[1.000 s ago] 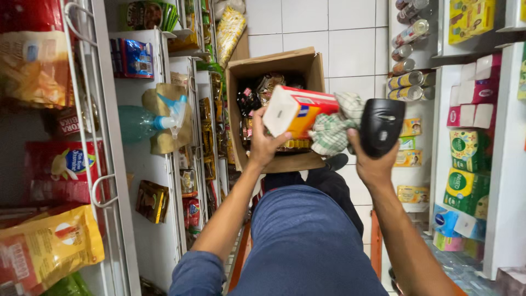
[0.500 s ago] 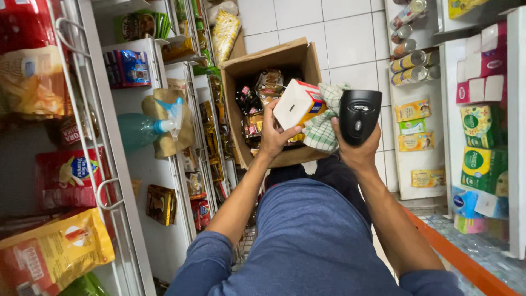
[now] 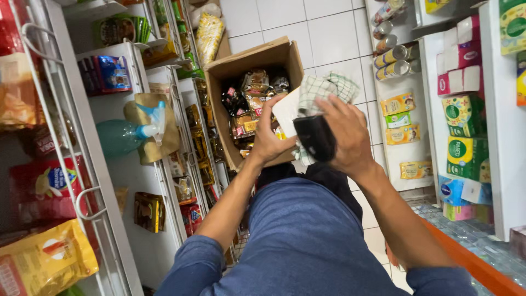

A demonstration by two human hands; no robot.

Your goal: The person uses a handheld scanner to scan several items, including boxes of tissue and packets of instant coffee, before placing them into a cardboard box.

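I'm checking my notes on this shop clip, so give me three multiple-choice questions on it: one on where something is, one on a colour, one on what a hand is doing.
1. Where is the spray bottle?
A. in the box
B. on the left shelving
C. on the floor

2. What colour is the scanner?
A. black
B. white
C. yellow

3. What is the right hand doing?
A. hanging free
B. resting on a shelf
C. gripping the scanner

Answers: 1 B, it sits against the left racks; 2 A, its body is black; 3 C, the fingers wrap it over the cardboard box.
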